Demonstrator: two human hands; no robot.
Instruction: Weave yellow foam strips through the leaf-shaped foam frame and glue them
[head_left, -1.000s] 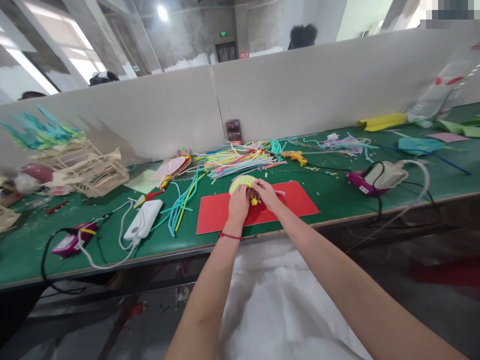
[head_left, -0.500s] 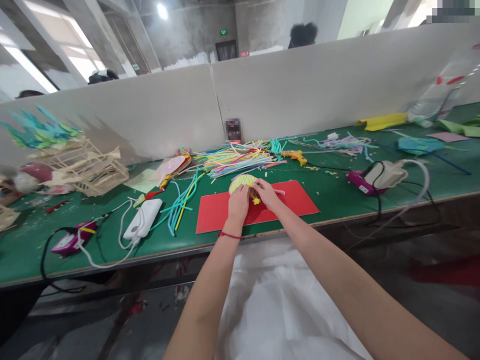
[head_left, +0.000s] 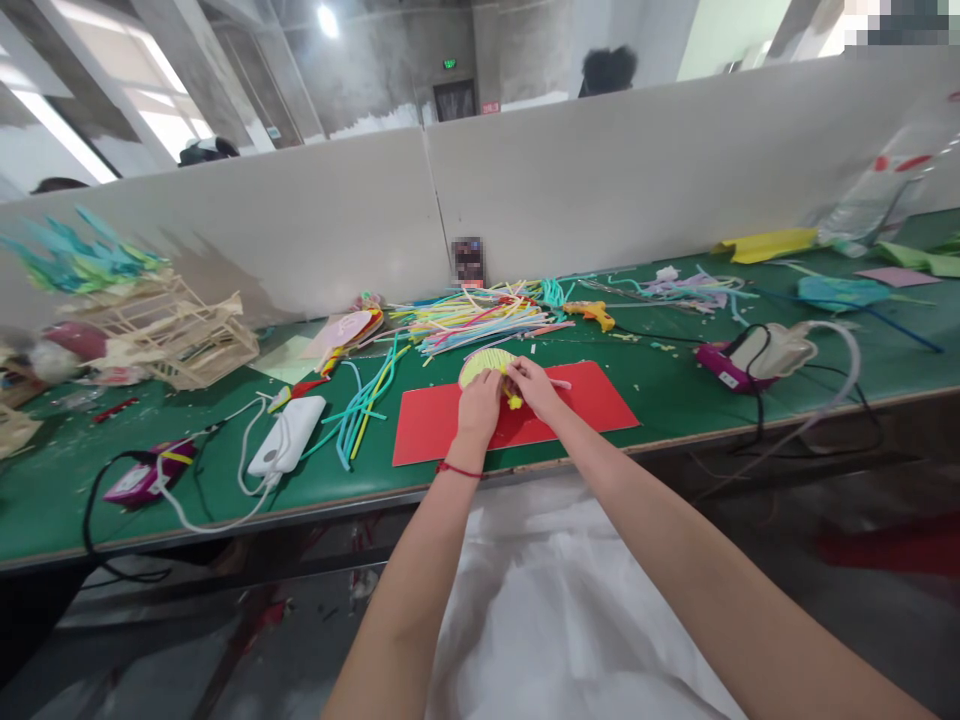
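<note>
Both my hands work close together above a red sheet (head_left: 427, 428) at the table's front edge. Between and behind them is a rounded, ribbed yellow fan-shaped piece (head_left: 486, 361) with a pinkish rim. My left hand (head_left: 480, 400) has its fingers curled on the near side of this piece. My right hand (head_left: 531, 388) pinches a bright yellow fuzzy strip (head_left: 514, 402) at the piece's right side, and part of the strip hangs below the fingers. A pink stick end (head_left: 561, 384) pokes out past the right hand. My fingers hide much of the contact.
Behind lies a pile of coloured fuzzy sticks (head_left: 480, 325) with an orange glue gun (head_left: 592, 314) beside it. Leftward are loose blue and yellow sticks (head_left: 364, 400), a white power bank (head_left: 289, 437) and a wooden frame model (head_left: 187, 340). A purple box (head_left: 731, 368) with cables stands right.
Hardly anything differs. Both hands stay at the yellow piece with only tiny finger shifts, and the whole view has moved very slightly.
</note>
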